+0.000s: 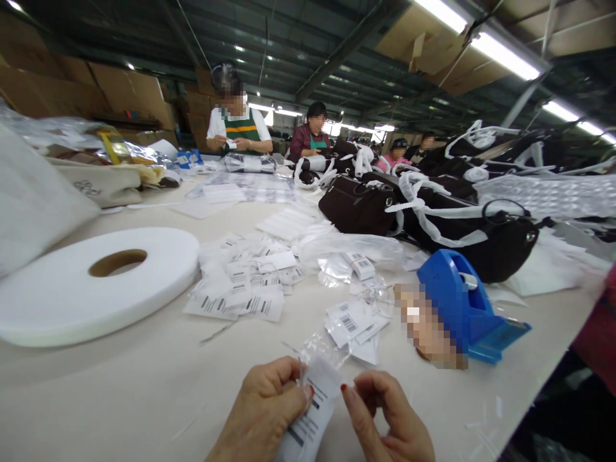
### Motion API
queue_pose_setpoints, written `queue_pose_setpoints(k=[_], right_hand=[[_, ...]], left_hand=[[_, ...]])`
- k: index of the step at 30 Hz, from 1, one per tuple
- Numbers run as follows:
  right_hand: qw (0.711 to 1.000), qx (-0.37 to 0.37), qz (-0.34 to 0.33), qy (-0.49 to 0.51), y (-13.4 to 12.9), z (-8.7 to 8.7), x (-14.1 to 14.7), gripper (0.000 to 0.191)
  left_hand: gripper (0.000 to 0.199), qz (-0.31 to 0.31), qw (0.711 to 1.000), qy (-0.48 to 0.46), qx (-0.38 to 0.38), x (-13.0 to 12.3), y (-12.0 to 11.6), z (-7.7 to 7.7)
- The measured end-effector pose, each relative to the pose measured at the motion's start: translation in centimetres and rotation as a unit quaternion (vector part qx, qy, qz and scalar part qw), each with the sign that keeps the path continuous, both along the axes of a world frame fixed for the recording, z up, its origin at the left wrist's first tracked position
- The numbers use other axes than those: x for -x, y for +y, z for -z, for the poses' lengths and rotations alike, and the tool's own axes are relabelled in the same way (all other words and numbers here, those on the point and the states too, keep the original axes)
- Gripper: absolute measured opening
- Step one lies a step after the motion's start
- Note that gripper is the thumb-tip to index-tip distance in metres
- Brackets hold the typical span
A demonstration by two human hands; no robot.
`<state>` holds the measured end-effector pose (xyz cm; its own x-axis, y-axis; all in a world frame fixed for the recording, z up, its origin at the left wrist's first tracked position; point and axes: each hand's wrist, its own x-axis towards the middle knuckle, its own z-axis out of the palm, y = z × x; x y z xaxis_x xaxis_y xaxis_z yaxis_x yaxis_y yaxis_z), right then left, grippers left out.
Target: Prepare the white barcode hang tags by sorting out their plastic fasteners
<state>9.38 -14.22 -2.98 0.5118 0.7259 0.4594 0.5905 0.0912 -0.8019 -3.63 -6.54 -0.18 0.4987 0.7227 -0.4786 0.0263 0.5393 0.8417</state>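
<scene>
Near the front edge of my view, my left hand (269, 407) pinches a white printed label (315, 401) in a clear plastic sleeve, its thumb lying over the print. Just right of the label is my right hand (387, 417), thumb and forefinger curved and apart, with nothing visible between them. Beyond my hands lies a small stack of barcode labels (353, 324) with clear plastic around it. A wider pile of loose printed labels (245, 282) spreads to the left of that stack.
A large white roll (158, 276) lies flat at left. At right stands a blue tape dispenser (445, 289) beside a pixelated patch. Dark bags (359, 205) with white-wrapped straps are heaped behind. Across the table a person in a green apron (240, 131) handles something small and white; others are farther back.
</scene>
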Motion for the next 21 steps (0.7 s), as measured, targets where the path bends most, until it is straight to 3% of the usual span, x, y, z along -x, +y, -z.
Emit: queue_pose_setpoints(k=[3, 6, 10, 12, 16, 19, 21], right_hand=[[0.997, -0.027, -0.045, -0.052, 0.5, -0.4, -1.0, 0.008], [0.991, -0.006, -0.097, -0.096, 0.8, -0.6, -2.2, 0.013], [0.971, 0.050, -0.167, -0.166, 1.4, -1.0, -3.3, 0.018], [0.958, 0.067, -0.192, -0.200, 1.8, -1.6, -3.5, 0.020], [0.927, 0.088, -0.253, -0.264, 2.7, -2.4, -3.4, 0.029], [0.895, 0.099, -0.266, -0.344, 3.4, -2.0, -2.8, 0.040], [0.886, 0.074, -0.248, -0.386, 3.9, -1.4, -2.5, 0.036]], left_hand=[[0.016, 0.036, 0.999, 0.033, -0.006, 0.0, 0.5, 1.2], [0.013, 0.078, 0.995, 0.059, -0.005, 0.2, 1.0, 2.3], [0.010, 0.116, 0.988, 0.102, -0.012, 1.0, 1.6, 1.5], [0.012, 0.093, 0.991, 0.091, -0.009, 1.4, 2.2, 0.2], [0.017, -0.023, 0.998, 0.049, 0.022, 2.2, 3.6, -1.7], [0.016, -0.059, 0.997, 0.022, 0.043, 2.6, 4.3, -1.6], [0.013, -0.062, 0.997, 0.009, 0.048, 2.6, 4.5, -1.1]])
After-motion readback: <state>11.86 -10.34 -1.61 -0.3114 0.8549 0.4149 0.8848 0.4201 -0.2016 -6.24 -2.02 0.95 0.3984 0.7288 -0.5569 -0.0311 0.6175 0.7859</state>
